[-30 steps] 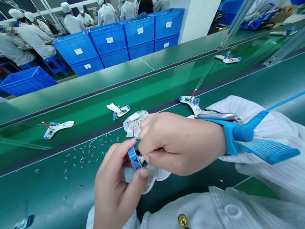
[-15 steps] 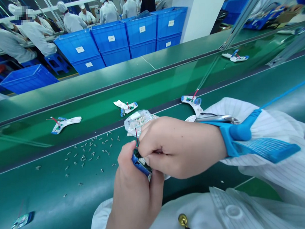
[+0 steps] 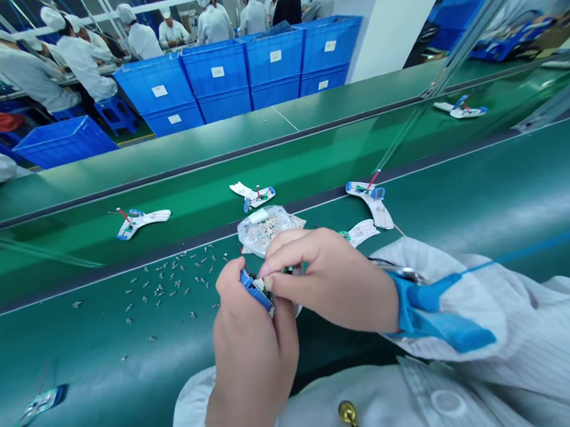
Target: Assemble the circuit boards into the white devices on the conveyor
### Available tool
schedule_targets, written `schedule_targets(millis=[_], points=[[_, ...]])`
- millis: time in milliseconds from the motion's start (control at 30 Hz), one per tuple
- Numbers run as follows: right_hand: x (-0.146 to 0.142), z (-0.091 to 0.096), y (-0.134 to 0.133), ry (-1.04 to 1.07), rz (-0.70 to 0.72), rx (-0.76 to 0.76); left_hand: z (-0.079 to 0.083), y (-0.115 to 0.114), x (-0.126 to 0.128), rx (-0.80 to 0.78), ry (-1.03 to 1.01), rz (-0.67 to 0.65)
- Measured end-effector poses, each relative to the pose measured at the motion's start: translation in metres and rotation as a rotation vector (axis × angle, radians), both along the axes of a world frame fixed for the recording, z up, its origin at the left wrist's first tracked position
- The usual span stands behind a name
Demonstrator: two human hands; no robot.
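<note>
My left hand (image 3: 252,339) grips a blue-edged plastic housing with a circuit board in it (image 3: 256,292), thumb on its upper end. A thin red wire stands up beside that thumb. Over the board, my right hand (image 3: 336,280) has thumb and index finger pinched together, touching the board's edge. Whatever lies between those fingertips is too small to make out. Just behind the hands rests a clear plastic bag of small white parts (image 3: 267,230). Part of a white housing (image 3: 363,233) shows beyond my right hand. A blue strap (image 3: 438,320) circles my right wrist.
Many small metal pieces (image 3: 175,283) lie scattered on the green bench (image 3: 104,382) at left. White curved housings with wires rest on the green belt (image 3: 195,207). A circuit board (image 3: 43,402) lies near left. Blue crates (image 3: 214,73) and seated people are beyond.
My right hand has rolled and its wrist has dropped, so the pinched thumb and index finger now show. The housing stays in my left hand. The whole view has shifted slightly.
</note>
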State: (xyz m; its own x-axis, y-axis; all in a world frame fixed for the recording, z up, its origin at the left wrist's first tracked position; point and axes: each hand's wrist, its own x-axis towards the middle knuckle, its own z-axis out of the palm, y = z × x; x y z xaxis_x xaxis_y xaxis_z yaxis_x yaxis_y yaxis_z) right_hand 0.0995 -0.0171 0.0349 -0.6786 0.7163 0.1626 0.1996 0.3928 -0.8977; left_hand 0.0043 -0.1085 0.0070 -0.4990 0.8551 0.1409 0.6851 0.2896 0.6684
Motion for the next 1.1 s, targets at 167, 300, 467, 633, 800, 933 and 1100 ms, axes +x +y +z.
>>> schedule_targets(millis=[167,300,467,633,800,933,1100], points=[[0.004,-0.006,-0.016,-0.072,-0.083,0.314,-0.004,0.000,0.001,-0.024,0.164,0.007],[0.005,-0.005,-0.027,-0.162,-0.129,0.466,-0.008,0.001,0.005,-0.006,0.227,0.016],[0.004,-0.005,-0.036,-0.158,-0.158,0.475,-0.013,-0.001,0.008,0.057,0.209,0.033],[0.007,-0.007,-0.028,-0.136,-0.121,0.422,-0.009,0.002,0.003,0.026,0.133,-0.008],[0.015,-0.016,-0.001,-0.120,0.003,0.071,-0.005,0.008,-0.005,-0.084,0.043,-0.134],[0.021,-0.023,0.042,-0.161,0.128,-0.202,-0.005,0.011,-0.008,-0.060,-0.001,-0.195],[0.036,-0.029,0.142,-0.191,-0.392,-0.068,0.000,0.010,-0.013,-0.140,0.013,-0.199]])
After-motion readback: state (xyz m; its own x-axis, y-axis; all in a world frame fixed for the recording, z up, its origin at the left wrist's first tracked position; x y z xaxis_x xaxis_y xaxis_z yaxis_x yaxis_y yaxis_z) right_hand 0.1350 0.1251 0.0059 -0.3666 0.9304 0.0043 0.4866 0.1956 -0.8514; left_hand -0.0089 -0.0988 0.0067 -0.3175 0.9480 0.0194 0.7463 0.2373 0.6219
